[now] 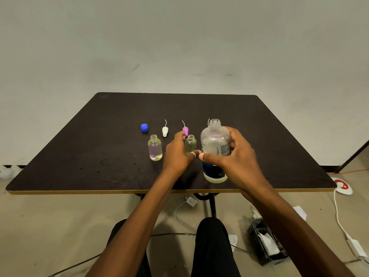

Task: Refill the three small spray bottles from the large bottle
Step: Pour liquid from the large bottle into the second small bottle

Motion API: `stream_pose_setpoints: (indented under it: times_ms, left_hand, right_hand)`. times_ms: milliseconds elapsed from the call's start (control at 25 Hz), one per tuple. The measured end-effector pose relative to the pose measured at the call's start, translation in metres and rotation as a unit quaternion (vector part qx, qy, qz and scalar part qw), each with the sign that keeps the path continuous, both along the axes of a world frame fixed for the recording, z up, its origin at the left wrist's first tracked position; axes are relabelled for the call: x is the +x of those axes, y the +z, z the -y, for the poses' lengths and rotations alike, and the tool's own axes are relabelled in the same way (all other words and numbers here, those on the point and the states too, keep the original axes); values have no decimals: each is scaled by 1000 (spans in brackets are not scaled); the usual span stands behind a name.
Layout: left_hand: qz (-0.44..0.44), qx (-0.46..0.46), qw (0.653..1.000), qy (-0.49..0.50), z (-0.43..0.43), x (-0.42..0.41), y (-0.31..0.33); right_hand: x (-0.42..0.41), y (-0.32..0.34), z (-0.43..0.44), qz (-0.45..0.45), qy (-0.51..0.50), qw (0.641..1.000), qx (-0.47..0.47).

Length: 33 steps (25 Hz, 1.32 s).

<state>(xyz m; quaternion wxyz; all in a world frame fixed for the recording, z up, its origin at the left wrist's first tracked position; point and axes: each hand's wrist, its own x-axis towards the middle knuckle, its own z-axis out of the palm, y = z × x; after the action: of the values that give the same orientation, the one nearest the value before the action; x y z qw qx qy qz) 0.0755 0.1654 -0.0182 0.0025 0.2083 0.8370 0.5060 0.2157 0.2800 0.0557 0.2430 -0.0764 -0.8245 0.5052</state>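
Nearest, the knees (211, 246) in dark trousers are seen under the table's yellowish front edge (119, 191), with cables and a black basket (267, 242) on the floor to the right. Just inside that edge, the large bottle (215, 150) is held upright and uncapped. It is clear, with a dark blue label low on its body, a pale liquid at its base and a threaded open neck. It is gripped by the right hand (237, 154), fingers wrapped round its far side and the thumb laid across its front. Beside it, the left hand (177, 154) is cupped round the right small bottle (190, 143), its ringed thumb crossing the bottle's lower part and its forefinger curled at the far left side. This bottle is clear, open-necked and faintly yellow; its fill level cannot be told. The left small bottle (154, 147) stands apart to the left, open, partly filled with pale liquid. Behind them, a pink spray head (185, 130), a white spray head (165, 131) and a blue cap (144, 127) are laid in a row. Bare dark tabletop is left on both sides and beyond, up to the far edge against the wall (179, 47).
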Motion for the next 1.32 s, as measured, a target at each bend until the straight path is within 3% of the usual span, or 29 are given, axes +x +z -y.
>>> stream_pose_setpoints:
  times_ms: [280,480,960,1320]
  left_hand:
    - [40,37,998,35,0,1,-4]
    - [16,73,997,23,27,25,22]
    - [45,99,993,-53,111,91,76]
    - [26,88,994,-66,116,91,76]
  right_hand:
    - [0,2,-2,-7,0,1000,6]
    - [1,3,-3,-5,2,1000,26]
    - [15,26,23,-20,-23,957,289]
    - [20,29,30,-17,-30,934,355]
